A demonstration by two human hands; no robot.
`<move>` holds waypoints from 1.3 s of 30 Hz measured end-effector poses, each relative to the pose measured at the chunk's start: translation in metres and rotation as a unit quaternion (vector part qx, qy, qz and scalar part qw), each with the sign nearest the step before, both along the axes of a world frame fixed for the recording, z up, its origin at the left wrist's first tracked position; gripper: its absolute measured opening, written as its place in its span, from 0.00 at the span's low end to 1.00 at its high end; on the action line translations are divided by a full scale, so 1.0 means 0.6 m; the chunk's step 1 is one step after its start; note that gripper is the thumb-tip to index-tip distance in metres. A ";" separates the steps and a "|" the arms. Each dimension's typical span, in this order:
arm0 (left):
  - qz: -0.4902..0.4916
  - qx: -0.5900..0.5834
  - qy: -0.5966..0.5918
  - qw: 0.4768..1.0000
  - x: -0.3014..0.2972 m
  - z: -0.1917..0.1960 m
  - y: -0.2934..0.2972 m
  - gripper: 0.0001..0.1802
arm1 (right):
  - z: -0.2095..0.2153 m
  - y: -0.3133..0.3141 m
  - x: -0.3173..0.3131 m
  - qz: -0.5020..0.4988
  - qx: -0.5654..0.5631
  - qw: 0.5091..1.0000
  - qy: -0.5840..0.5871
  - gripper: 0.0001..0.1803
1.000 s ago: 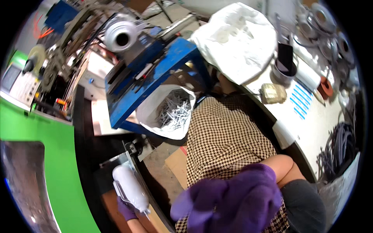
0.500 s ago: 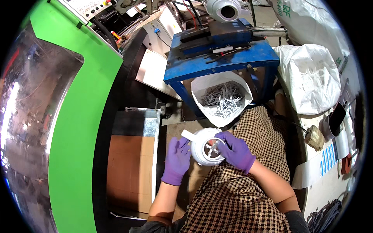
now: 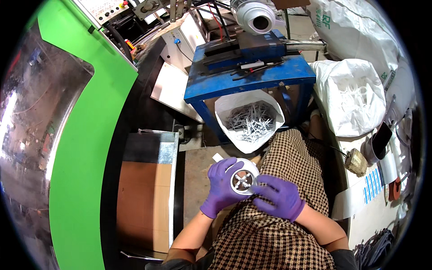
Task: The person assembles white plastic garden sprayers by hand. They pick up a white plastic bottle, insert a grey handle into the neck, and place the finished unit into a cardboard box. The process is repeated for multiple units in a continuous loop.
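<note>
A white round plastic housing [image 3: 252,167] with a wide circular opening and a short side tube sits in front of my lap. A pale cross-shaped plastic piece [image 3: 243,180] spans its opening. My left hand [image 3: 221,188], in a purple glove, is closed round the housing's left side, thumb and fingers over the rim. At the right rim is my right hand [image 3: 281,198], also purple-gloved, its fingers bent and apart. Its fingertips are slightly blurred beside the rim, and I make out nothing gripped in them.
Ahead stands a blue metal table [image 3: 252,83] with cutting tools and another white housing [image 3: 254,18]. Below it, a white sack [image 3: 249,145] holds plastic offcuts. A cardboard-lined bin [image 3: 144,202] and green machine [image 3: 81,180] are left. A bag of white parts [image 3: 355,112] is right.
My left hand has moved from beside the housing to a hold round it. The housing has turned, its opening facing up toward me. My right hand has let go of the rim.
</note>
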State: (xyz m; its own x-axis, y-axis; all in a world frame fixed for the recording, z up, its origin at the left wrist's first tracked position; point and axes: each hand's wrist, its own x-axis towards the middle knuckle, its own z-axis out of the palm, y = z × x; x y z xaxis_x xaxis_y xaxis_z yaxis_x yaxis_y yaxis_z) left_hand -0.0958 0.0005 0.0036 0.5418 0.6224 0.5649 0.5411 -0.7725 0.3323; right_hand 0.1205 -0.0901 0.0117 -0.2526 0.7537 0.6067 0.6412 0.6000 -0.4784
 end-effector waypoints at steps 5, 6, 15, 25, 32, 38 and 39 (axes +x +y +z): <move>-0.103 0.009 -0.023 0.994 0.057 0.007 -0.019 0.36 | -0.038 -0.020 -0.026 -0.051 -0.146 0.981 -0.121 0.25; -0.093 0.018 -0.015 0.995 0.063 -0.004 -0.022 0.35 | -0.056 -0.021 -0.026 -0.065 -0.169 0.970 -0.164 0.25; -0.077 0.003 0.085 0.993 0.091 -0.012 -0.020 0.33 | -0.070 -0.027 0.024 -0.094 -0.079 0.972 -0.198 0.30; -0.176 0.116 0.031 0.977 0.161 -0.030 0.031 0.25 | -0.080 -0.003 0.019 -0.071 -0.286 0.956 0.012 0.24; -0.053 0.006 -0.161 0.985 0.145 -0.033 0.216 0.37 | 0.032 0.083 0.102 0.017 -0.138 0.985 0.099 0.24; -0.001 0.053 -0.328 0.943 0.045 0.062 0.203 0.49 | 0.095 0.202 0.453 -0.425 0.063 0.899 -0.088 0.13; -0.002 0.053 -0.326 0.944 0.035 0.068 0.188 0.48 | 0.084 0.209 0.520 -0.503 0.026 0.846 -0.171 0.16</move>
